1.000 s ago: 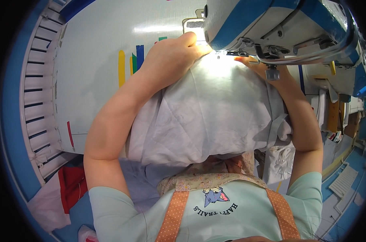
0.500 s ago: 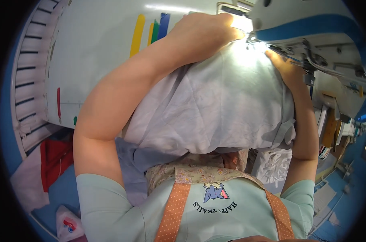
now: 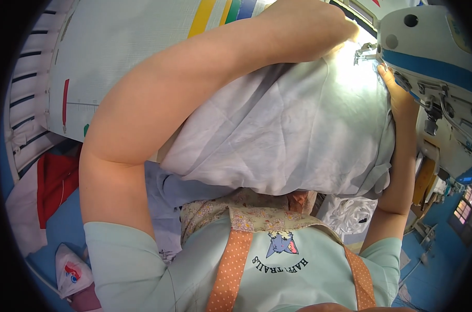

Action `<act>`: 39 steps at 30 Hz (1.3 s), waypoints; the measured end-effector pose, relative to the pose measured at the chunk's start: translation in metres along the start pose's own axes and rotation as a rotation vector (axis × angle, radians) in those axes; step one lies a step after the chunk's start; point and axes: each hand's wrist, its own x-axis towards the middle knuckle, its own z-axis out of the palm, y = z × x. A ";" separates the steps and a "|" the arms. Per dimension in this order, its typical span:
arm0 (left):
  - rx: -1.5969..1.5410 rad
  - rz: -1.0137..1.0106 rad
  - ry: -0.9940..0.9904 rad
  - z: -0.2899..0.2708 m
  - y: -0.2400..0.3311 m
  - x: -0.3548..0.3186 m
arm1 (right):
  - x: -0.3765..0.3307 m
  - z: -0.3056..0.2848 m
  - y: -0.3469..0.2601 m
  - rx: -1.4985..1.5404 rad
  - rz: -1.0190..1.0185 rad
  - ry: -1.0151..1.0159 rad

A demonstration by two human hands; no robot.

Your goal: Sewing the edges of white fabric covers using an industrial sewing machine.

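A large pale grey-white cloth (image 3: 277, 135) spreads from the sewing machine (image 3: 428, 57) down over my lap, creased and hanging at its near edge. Under the machine's bright lamp, the presser foot (image 3: 361, 54) stands at the cloth's far end. My left hand (image 3: 332, 31) is curled on the cloth just left of the foot; glare washes out its fingertips. To the right of the foot, my right hand (image 3: 399, 93) grips the cloth's right edge, thumb on top, with its other fingers hidden below the machine head.
Yellow, green and blue tape strips (image 3: 202, 18) mark the white machine table (image 3: 121, 67). Red and white cloth (image 3: 56, 182) hangs at the left, above a plastic bag (image 3: 72, 273). White strips of material (image 3: 345, 216) lie in a bundle right of my lap.
The view has shifted, so the machine head shows more fully. Both hands stay beside the presser foot with the cloth, and my left wrist appears more bent over it.
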 end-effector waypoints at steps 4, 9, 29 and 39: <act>-0.302 -0.310 -0.165 -0.023 0.018 -0.020 | -0.003 0.003 0.003 -0.041 0.065 0.010; -1.080 -0.430 -0.745 -0.055 0.085 -0.170 | -0.005 0.015 0.021 -0.046 -0.113 -0.075; 0.064 -0.223 -0.202 -0.179 0.195 -0.279 | -0.116 -0.076 -0.290 0.914 -0.917 -0.414; -0.231 -0.581 -0.523 -0.076 0.178 -0.447 | -0.079 -0.167 -0.226 0.657 -0.211 0.190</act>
